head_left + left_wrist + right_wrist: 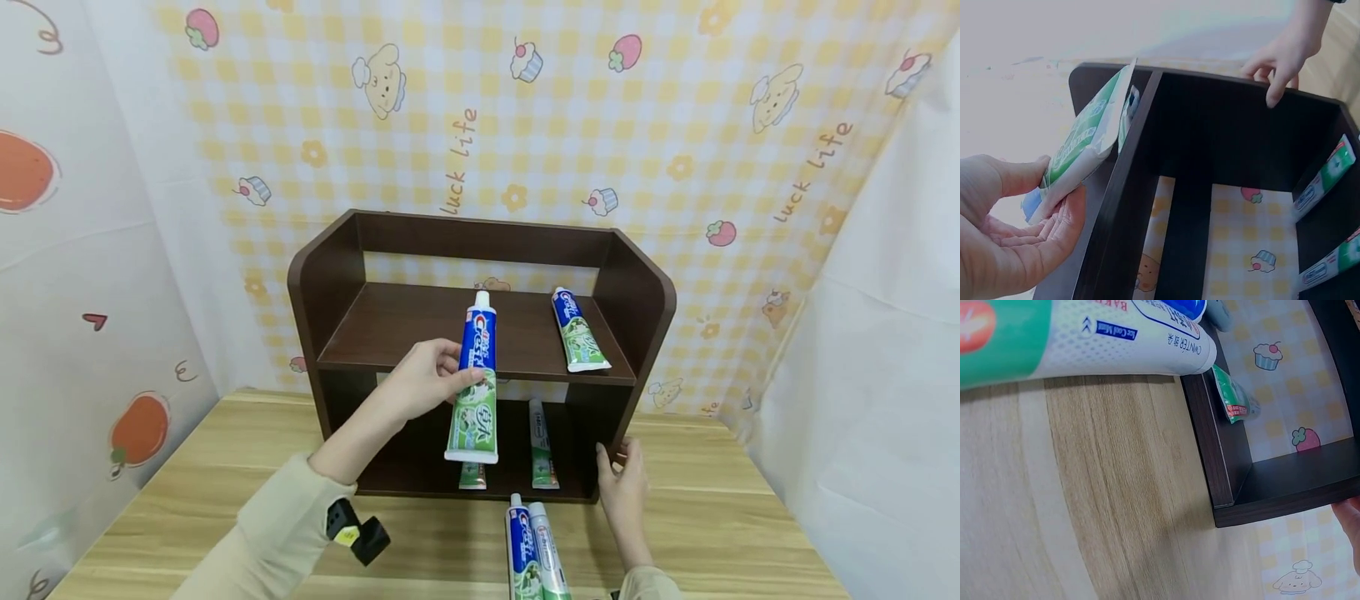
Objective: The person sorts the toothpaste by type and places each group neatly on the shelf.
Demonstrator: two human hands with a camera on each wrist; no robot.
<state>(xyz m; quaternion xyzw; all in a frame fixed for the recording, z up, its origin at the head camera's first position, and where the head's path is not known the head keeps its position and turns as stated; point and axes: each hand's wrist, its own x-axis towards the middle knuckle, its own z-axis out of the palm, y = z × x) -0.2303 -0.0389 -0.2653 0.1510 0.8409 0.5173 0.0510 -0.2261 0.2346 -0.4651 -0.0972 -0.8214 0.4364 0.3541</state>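
Head: left hand (429, 379) pinches Crest tube (474, 417) in front of brown shelf (480, 237), at upper board's (397, 333) front edge. Right hand (624, 485) grips right side panel (641, 321), low front edge. Second tube (581, 333) near upper board's right edge.
Left wrist: thumb (1019, 177) and fingers (1067, 228) on opposite faces.
Right wrist: white-green tube (1129, 340) on table (1116, 487), beside shelf's bottom front edge.

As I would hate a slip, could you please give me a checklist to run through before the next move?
1. Left hand grips the Crest tube: ok, pinched between thumb and fingers.
2. Right hand holds the rack: ok, at its right side panel.
3. Upper shelf has room: ok, bare left of the tube lying there.
4. Held tube's cap fully tightened: cannot tell.
5. Table cleared of tubes: not ok, two tubes lie before the rack.
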